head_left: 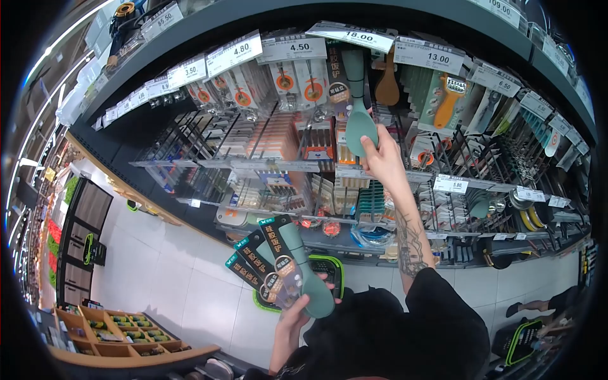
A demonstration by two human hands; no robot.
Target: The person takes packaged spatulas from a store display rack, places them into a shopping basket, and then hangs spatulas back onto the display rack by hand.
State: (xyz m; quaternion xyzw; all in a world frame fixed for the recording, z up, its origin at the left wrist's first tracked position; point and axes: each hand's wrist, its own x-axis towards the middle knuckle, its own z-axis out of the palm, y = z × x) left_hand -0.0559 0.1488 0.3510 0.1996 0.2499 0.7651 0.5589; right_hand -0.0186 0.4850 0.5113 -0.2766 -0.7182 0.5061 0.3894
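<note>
- Nearest the camera, a black shirt point(392, 335) is filling the lower middle.
- Just ahead of it, the left hand point(292, 315) is grasping a fan of carded spatulas point(318, 297); three cards are showing, overlapping and leaning up to the left, with the thumb pressing beside the front green blade.
- Under that fan, a green-rimmed basket point(339, 282) is partly showing; what is supporting it is hidden.
- Further out, the right hand point(383, 158) is gripping the blade of another green spatula point(360, 120) at the display, the thumb lying on its face. The handle is pointing up, below the 18.00 tag point(351, 36); whether it is hanging on a hook, I cannot tell.
- Right of that handle, a wooden spoon point(387, 85) is hanging, and beyond it an orange peeler point(449, 104) is sitting under the 13.00 tag point(429, 58).
- Left of the spatula, orange-labelled packets point(242, 97) are hanging in rows.
- Beyond the display, pale floor tiles point(196, 266) are stretching left, and at lower right another basket point(503, 342) is standing near a person's leg point(538, 306).
- Off to the left, a wooden rack point(126, 362) is holding bottles point(136, 320), with a dark cabinet point(82, 221) standing farther back.
</note>
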